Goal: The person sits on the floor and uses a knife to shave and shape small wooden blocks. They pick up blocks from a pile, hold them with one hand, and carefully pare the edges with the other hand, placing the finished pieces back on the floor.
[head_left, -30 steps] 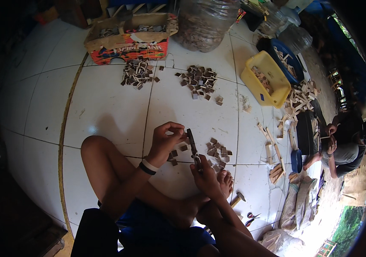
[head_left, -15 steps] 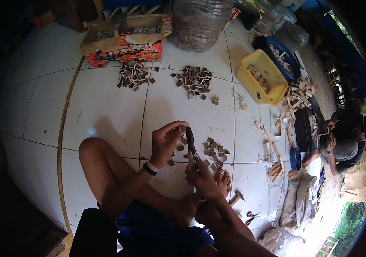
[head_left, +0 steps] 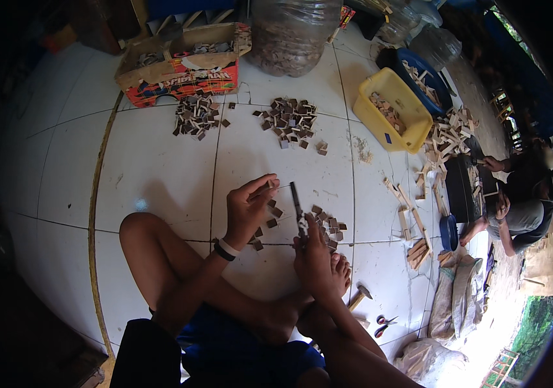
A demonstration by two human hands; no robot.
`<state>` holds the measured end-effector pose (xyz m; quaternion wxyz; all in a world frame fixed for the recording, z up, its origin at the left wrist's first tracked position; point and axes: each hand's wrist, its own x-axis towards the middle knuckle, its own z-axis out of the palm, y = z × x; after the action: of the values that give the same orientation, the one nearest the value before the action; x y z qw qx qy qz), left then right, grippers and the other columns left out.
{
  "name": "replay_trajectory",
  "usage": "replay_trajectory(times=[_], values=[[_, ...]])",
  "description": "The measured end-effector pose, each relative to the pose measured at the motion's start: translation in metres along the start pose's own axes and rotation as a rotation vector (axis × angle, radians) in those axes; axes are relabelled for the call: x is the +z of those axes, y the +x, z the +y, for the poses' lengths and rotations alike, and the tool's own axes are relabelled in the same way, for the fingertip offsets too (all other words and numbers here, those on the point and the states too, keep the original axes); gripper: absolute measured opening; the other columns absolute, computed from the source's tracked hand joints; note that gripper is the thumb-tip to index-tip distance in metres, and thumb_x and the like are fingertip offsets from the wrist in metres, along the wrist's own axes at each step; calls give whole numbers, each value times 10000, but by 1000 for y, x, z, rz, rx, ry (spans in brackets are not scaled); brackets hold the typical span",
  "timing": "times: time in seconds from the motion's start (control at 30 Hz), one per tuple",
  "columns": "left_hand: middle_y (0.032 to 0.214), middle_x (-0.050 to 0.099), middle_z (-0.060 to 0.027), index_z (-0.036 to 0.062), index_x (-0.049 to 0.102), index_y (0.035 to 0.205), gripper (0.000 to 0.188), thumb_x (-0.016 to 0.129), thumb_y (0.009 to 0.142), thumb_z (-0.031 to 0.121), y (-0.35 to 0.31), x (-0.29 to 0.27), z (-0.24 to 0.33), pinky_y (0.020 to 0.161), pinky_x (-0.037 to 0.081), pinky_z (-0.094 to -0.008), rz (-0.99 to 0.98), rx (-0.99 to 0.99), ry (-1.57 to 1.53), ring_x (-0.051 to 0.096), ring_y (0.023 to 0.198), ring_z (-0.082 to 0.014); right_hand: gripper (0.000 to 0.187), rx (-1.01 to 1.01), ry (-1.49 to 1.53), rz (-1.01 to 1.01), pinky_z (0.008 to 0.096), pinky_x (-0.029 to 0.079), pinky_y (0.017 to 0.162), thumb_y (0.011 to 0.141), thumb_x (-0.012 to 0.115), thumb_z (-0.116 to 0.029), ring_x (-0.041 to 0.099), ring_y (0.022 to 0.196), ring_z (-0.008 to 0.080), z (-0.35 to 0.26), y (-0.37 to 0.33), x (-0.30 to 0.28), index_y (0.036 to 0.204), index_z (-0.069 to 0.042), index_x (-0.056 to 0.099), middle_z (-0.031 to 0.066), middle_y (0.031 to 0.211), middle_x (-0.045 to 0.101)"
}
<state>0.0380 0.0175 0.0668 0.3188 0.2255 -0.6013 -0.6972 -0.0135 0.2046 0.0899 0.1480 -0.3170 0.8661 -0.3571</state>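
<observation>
My left hand point(head_left: 247, 210), with a band on its wrist, pinches a small brown wooden piece point(head_left: 270, 185) between thumb and fingertips. Wrapped round a long, narrow, dark tool point(head_left: 295, 199) with a shiny metal part, my right hand point(head_left: 315, 258) holds it upright just right of that piece. A gap shows between tool and piece; the tool's exact kind is unclear. Below, small square tiles point(head_left: 272, 208) lie beside my left hand, and more brown tiles point(head_left: 330, 226) lie beyond my right hand, partly covered by it.
Two tile heaps point(head_left: 197, 115) point(head_left: 289, 119) lie farther off, near a divided cardboard box point(head_left: 179, 83) and a large clear plastic container point(head_left: 294, 39). To the right are a yellow tub point(head_left: 370, 110), wood strips point(head_left: 412, 210), a hammer point(head_left: 360, 296), scissors point(head_left: 383, 324) and another person point(head_left: 516, 220).
My right hand and the dark tool have shifted right, away from the piece in my left hand. At the right, the other person's hands have moved apart.
</observation>
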Motion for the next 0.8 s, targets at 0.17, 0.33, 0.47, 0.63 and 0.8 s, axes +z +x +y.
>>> replay_trajectory(times=[0.17, 0.33, 0.47, 0.63, 0.8], values=[[1128, 747, -143, -76, 652, 1291, 358, 706, 981, 93, 2, -25, 0, 1000, 558, -311, -50, -222, -170, 703, 1081, -168, 594, 0, 67, 8, 496, 512, 995, 998, 576, -27, 560, 1284, 492, 10, 4, -21, 1550, -20, 355, 287, 1404, 554], [1124, 745, -140, -76, 645, 1291, 367, 706, 992, 129, 4, -28, 6, 1017, 560, -324, -63, -281, -260, 704, 1094, -187, 638, -63, 44, -80, 490, 488, 1038, 982, 593, 4, 534, 1326, 462, 9, -4, -23, 1572, -82, 365, 282, 1424, 531], [1117, 746, -147, -83, 649, 1275, 349, 701, 991, 112, 1, -27, 14, 1016, 563, -328, -89, -315, -285, 707, 1099, -195, 659, -46, 69, -146, 490, 486, 1038, 968, 615, 4, 530, 1324, 471, 7, -6, -21, 1572, -106, 377, 287, 1431, 520], [1108, 747, -155, -85, 665, 1245, 313, 694, 990, 94, -3, -24, 16, 1011, 567, -330, -129, -313, -263, 710, 1097, -197, 666, -37, 56, -207, 491, 490, 1028, 965, 628, -6, 527, 1317, 490, 5, -6, -22, 1574, -117, 383, 303, 1419, 521], [1103, 747, -147, -79, 670, 1244, 304, 692, 990, 87, -2, -23, 16, 1002, 574, -329, -158, -311, -258, 714, 1079, -195, 694, -84, 24, -190, 487, 499, 993, 967, 646, -28, 544, 1269, 503, 3, -7, -22, 1593, -131, 364, 315, 1376, 527]])
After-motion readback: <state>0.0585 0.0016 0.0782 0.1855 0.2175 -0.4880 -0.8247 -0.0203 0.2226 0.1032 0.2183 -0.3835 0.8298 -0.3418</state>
